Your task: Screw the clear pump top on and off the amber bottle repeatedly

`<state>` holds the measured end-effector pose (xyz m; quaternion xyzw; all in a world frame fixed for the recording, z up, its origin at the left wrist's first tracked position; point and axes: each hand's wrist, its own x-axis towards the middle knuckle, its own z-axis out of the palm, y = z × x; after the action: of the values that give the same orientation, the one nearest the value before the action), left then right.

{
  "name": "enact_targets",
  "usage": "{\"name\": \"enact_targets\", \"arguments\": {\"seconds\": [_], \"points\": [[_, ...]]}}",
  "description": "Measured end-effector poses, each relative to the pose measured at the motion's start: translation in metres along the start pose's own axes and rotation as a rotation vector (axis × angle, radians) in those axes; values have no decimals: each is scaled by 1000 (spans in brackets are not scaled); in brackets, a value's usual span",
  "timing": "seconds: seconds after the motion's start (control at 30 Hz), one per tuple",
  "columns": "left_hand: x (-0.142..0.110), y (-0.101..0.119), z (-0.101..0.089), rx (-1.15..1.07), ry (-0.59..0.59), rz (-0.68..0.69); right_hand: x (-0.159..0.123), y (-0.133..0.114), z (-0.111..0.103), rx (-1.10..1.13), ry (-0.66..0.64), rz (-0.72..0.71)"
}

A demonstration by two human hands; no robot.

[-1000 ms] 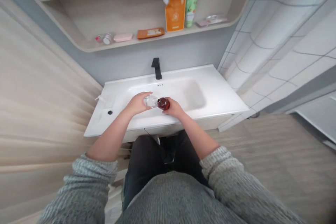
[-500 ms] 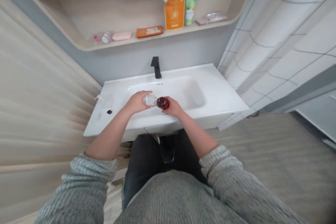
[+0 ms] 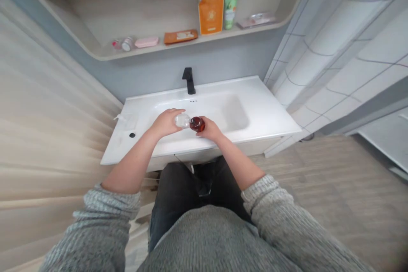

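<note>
Over the front of the white sink (image 3: pixel 210 108), my left hand (image 3: pixel 167 122) is wrapped round a clear bottle (image 3: pixel 182 120). My right hand (image 3: pixel 210 129) grips a dark reddish-brown bottle (image 3: pixel 198 124) from its right side. The brown bottle is tilted, its narrow neck pointing left at the clear bottle. The two bottles meet or nearly meet there; whether liquid flows between them I cannot tell. A small black round cap (image 3: pixel 132 135) lies on the counter to the left of my left hand.
A black faucet (image 3: pixel 189 80) rises behind the basin. Above it, a wall shelf (image 3: pixel 143 53) holds an orange pouch (image 3: pixel 211 10), a green tube (image 3: pixel 231 4), an orange packet (image 3: pixel 180 37) and a pink soap box (image 3: pixel 146 42). A pale curtain (image 3: pixel 47 127) hangs at the left.
Both hands keep hold of their bottles in nearly the same place. The view has shifted very slightly, and the brown bottle looks a little lighter.
</note>
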<state>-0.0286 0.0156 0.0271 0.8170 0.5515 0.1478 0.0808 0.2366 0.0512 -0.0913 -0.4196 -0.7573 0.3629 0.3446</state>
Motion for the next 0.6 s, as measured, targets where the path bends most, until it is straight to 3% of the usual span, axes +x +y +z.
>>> {"name": "enact_targets", "arguments": {"seconds": [0.6], "points": [[1, -1, -3, 68, -12, 36, 0, 0, 0, -23, -7, -16]]}}
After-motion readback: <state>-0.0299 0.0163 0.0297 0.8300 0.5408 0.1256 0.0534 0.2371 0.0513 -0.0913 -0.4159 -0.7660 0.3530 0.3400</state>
